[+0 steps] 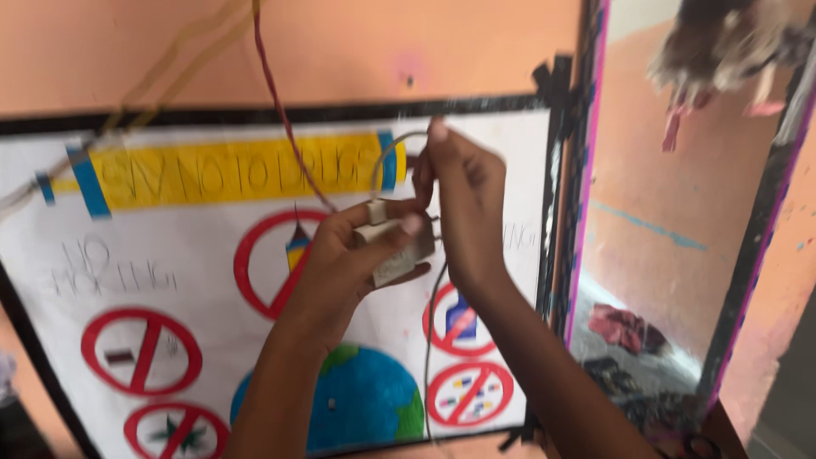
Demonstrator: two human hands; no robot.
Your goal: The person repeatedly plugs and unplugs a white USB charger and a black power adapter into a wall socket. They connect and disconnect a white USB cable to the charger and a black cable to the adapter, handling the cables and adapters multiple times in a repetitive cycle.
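Observation:
My left hand grips a small white plug adapter in front of a hand-drawn poster. My right hand pinches a thin white cable that loops up from the adapter's top. A dark thin cord hangs down below the adapter. The frame is blurred, so the exact join of cable and adapter is unclear.
The poster, with red prohibition circles, a yellow banner and a blue-green globe, is taped to an orange wall. A red wire runs down the wall. To the right stands a mirror with a black and pink frame.

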